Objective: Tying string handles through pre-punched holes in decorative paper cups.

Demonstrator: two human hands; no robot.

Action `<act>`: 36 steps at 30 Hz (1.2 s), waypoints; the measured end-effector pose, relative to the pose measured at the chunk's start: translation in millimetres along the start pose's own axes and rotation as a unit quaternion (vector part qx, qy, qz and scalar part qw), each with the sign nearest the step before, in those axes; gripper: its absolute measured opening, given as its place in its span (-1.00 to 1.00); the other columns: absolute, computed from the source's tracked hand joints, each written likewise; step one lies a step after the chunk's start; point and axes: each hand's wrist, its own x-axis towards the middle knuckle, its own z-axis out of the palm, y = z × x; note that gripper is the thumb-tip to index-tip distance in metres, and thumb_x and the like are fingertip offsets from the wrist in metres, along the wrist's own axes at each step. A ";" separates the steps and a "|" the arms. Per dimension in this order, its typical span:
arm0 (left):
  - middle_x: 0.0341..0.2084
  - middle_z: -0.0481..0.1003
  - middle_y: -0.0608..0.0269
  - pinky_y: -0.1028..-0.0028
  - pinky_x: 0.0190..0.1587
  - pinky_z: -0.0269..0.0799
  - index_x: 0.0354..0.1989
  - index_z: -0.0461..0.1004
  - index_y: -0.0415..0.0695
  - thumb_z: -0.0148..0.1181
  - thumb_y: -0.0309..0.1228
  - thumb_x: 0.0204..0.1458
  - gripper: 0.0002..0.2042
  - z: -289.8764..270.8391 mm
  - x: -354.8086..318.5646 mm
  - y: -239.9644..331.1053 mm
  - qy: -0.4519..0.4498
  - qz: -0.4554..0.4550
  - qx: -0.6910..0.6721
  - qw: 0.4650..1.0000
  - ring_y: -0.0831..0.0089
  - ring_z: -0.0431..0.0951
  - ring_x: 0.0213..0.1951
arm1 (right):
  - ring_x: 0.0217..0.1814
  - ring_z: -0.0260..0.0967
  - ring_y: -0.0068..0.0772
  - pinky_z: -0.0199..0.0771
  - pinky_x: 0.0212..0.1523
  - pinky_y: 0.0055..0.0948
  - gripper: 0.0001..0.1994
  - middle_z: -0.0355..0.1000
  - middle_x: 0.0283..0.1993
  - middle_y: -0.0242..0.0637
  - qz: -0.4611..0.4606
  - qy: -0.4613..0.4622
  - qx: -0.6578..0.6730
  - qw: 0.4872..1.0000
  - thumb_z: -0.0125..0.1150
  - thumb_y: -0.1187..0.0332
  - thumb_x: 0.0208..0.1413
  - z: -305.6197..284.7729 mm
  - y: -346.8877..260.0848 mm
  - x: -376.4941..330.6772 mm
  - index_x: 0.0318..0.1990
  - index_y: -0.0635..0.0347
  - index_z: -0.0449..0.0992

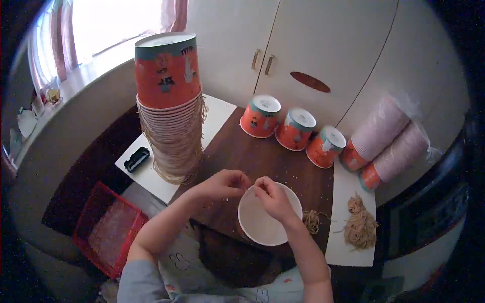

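A paper tub (262, 230) stands mouth up at the near edge of the brown table, its white inside facing me. My left hand (228, 185) is just beyond the tub's left rim, fingers curled in and fingertips brought together. Over the far part of the rim, my right hand (273, 198) pinches thumb against fingers. The two sets of fingertips almost meet. What lies between them is too small to make out. Close to the tub's right side lies a small tangle of tan string (311, 221).
A tall stack of orange tubs (166, 76) strung with tan cord rises on the left. Three upside-down tubs (296, 129) line the back. Two wrapped tub stacks (386, 146) lean at right, behind a string bundle (360, 230). A red basket (108, 227) sits lower left.
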 end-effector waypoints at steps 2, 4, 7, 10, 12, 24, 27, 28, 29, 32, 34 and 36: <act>-0.48 0.37 0.37 0.62 -0.28 0.28 -0.34 0.33 -0.24 0.10 -0.56 -0.20 -0.80 2.0 -2.0 7.9 -0.009 0.012 -0.001 1.000 0.64 0.35 -0.37 | -0.46 0.21 -0.58 0.23 -0.42 -0.58 -0.91 0.28 -0.51 -0.37 -0.028 0.018 -0.023 0.999 -0.03 0.42 0.00 0.6 5.5 3.2 -0.37 0.24 0.30; -0.48 0.38 0.34 0.59 -0.28 0.29 -0.32 0.35 -0.26 0.14 -0.54 -0.21 -0.78 5.1 -3.9 13.0 0.023 0.037 -0.028 0.999 0.61 0.37 -0.36 | -0.48 0.30 -0.45 0.29 -0.44 -0.47 -0.86 0.36 -0.52 -0.26 -0.056 0.034 -0.045 0.997 -0.01 0.36 -0.01 1.6 6.5 5.1 -0.35 0.25 0.33; -0.48 0.39 0.30 0.60 -0.28 0.29 -0.39 0.38 -0.25 0.19 -0.48 -0.21 -0.80 3.3 -1.8 7.7 0.051 0.080 0.126 0.988 0.59 0.38 -0.36 | -0.49 0.30 -0.45 0.29 -0.43 -0.47 -0.84 0.37 -0.50 -0.25 -0.051 0.023 -0.039 0.998 -0.01 0.35 0.00 3.2 5.3 7.0 -0.34 0.25 0.34; -0.48 0.39 0.25 0.55 -0.28 0.29 -0.45 0.41 -0.21 0.21 -0.43 -0.23 -0.83 4.3 -1.8 11.0 0.068 0.068 0.176 0.980 0.51 0.39 -0.36 | -0.47 0.30 -0.48 0.29 -0.42 -0.49 -0.86 0.36 -0.50 -0.28 -0.045 0.024 -0.045 0.998 0.02 0.37 -0.02 4.0 1.6 7.1 -0.35 0.25 0.31; -0.49 0.39 0.25 0.53 -0.29 0.28 -0.48 0.42 -0.19 0.21 -0.41 -0.23 -0.84 1.2 -1.5 9.0 0.069 0.111 0.223 0.966 0.46 0.39 -0.36 | -0.45 0.30 -0.50 0.29 -0.42 -0.52 -0.86 0.33 -0.48 -0.30 -0.045 0.047 -0.004 0.998 0.05 0.42 -0.03 5.7 -9.4 6.1 -0.36 0.24 0.25; -0.51 0.39 0.36 0.59 -0.29 0.28 -0.48 0.42 -0.19 0.16 -0.42 -0.15 -0.89 -15.1 1.2 -3.4 -0.003 0.033 0.095 0.995 0.58 0.37 -0.37 | -0.44 0.20 -0.67 0.21 -0.41 -0.69 -0.88 0.22 -0.48 -0.45 0.002 0.048 0.132 0.990 0.03 0.52 -0.04 -10.7 -25.0 16.4 -0.36 0.18 0.22; -0.49 0.41 0.38 0.62 -0.28 0.28 -0.45 0.41 -0.21 0.14 -0.45 -0.12 -0.90 -16.8 4.2 -6.3 -0.057 0.009 0.030 0.998 0.64 0.36 -0.37 | -0.44 0.20 -0.66 0.22 -0.41 -0.68 -0.88 0.23 -0.48 -0.45 0.014 0.042 0.140 0.989 0.03 0.52 -0.04 -10.2 -16.8 17.8 -0.36 0.17 0.22; -0.48 0.42 0.37 0.63 -0.27 0.28 -0.44 0.41 -0.21 0.13 -0.46 -0.11 -0.91 -17.0 5.2 -7.5 -0.079 0.009 0.023 0.997 0.65 0.36 -0.37 | -0.44 0.20 -0.66 0.22 -0.41 -0.68 -0.88 0.23 -0.48 -0.45 0.014 0.042 0.140 0.989 0.03 0.52 -0.04 -10.3 -15.8 18.0 -0.36 0.17 0.22; -0.48 0.42 0.37 0.63 -0.27 0.28 -0.44 0.41 -0.21 0.13 -0.46 -0.11 -0.91 -17.4 5.7 -8.3 -0.079 0.010 0.023 0.997 0.65 0.36 -0.37 | -0.44 0.20 -0.66 0.22 -0.41 -0.68 -0.88 0.23 -0.48 -0.45 0.007 0.046 0.133 0.990 0.04 0.51 -0.04 -10.5 -15.3 18.0 -0.36 0.17 0.23; -0.49 0.42 0.37 0.63 -0.28 0.28 -0.44 0.41 -0.21 0.12 -0.47 -0.11 -0.91 -18.9 6.2 -8.3 -0.074 0.007 0.015 0.997 0.65 0.36 -0.38 | -0.43 0.22 -0.65 0.24 -0.40 -0.67 -0.88 0.25 -0.47 -0.44 -0.012 0.051 0.079 0.995 0.05 0.50 -0.04 -14.0 -18.0 18.9 -0.36 0.19 0.25; -0.50 0.42 0.38 0.64 -0.29 0.28 -0.45 0.41 -0.21 0.14 -0.46 -0.13 -0.90 -21.7 3.8 -8.3 -0.044 -0.006 0.048 0.998 0.66 0.36 -0.39 | -0.42 0.23 -0.65 0.25 -0.39 -0.66 -0.89 0.25 -0.46 -0.44 -0.024 0.054 0.031 0.998 0.05 0.50 -0.05 -19.8 -24.1 18.9 -0.36 0.20 0.25; -0.48 0.41 0.37 0.61 -0.28 0.29 -0.44 0.40 -0.20 0.15 -0.45 -0.13 -0.89 -28.2 0.8 -12.4 -0.040 -0.013 0.050 0.998 0.64 0.36 -0.37 | -0.40 0.24 -0.65 0.26 -0.37 -0.65 -0.90 0.27 -0.47 -0.43 -0.034 0.013 -0.017 0.999 0.06 0.51 -0.06 -25.9 -31.4 17.1 -0.39 0.22 0.28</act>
